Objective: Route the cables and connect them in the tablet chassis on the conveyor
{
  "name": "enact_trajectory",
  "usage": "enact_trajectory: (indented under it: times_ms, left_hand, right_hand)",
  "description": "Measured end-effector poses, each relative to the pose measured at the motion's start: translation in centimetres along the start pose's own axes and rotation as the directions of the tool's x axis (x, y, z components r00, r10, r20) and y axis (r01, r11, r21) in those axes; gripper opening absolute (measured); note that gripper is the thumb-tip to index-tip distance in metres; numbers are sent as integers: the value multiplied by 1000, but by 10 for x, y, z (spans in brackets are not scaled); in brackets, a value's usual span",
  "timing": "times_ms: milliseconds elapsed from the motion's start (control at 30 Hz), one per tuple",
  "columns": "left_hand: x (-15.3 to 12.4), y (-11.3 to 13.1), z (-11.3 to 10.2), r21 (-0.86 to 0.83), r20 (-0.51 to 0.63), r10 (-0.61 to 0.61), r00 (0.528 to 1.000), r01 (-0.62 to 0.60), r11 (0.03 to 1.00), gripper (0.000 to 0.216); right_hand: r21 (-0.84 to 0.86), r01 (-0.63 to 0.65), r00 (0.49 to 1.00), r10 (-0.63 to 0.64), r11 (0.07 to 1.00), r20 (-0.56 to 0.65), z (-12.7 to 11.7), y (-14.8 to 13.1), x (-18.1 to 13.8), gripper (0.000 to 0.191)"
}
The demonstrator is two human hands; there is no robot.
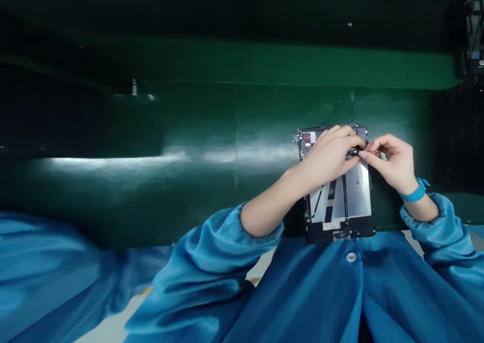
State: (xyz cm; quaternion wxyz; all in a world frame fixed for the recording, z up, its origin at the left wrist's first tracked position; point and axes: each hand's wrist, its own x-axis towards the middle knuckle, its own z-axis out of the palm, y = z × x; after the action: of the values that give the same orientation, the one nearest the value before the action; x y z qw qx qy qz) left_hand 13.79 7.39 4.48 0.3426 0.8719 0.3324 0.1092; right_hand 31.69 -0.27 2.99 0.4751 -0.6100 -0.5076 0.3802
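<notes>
An opened tablet [342, 202] lies back-up on the green conveyor belt [212, 146], its silver shield, black ribbon cables and circuit board exposed. My left hand [329, 154] rests over the upper part of the tablet, fingers curled and pressed down on a small dark part there. My right hand [391, 159] comes in from the right, thumb and forefinger pinched together at the same spot, fingertips meeting those of the left hand. What sits between the fingertips is too small to name. A blue strap [415, 191] circles my right wrist.
The belt stretches left and right, with a raised green rail [302, 63] behind it. Dark equipment [471, 35] stands at the far right. My blue smock sleeves [212, 252] and front [351, 282] fill the near edge. A thin black wire [331, 113] lies behind the tablet.
</notes>
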Motion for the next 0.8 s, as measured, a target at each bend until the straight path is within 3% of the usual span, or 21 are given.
enact_trajectory:
  times_ms: [233,367,500,800]
  left_hand:
    - [0,5,6,-58,-85,-126,988,121,991,15]
    - [-1,10,10,-40,-117,-187,975,183,982,14]
    - [-2,10,9,-37,-115,-196,974,192,981,15]
    - [0,7,8,-28,-96,-185,978,183,983,16]
  right_hand:
    - [102,22,1000,-23,995,2,6,5,6,18]
    - [54,0,1000,-1,999,12,3,10,3,23]
    - [-22,-39,995,41,999,87,-1,10,4,20]
    - [38,-144,981,138,989,136,-5,12,7,23]
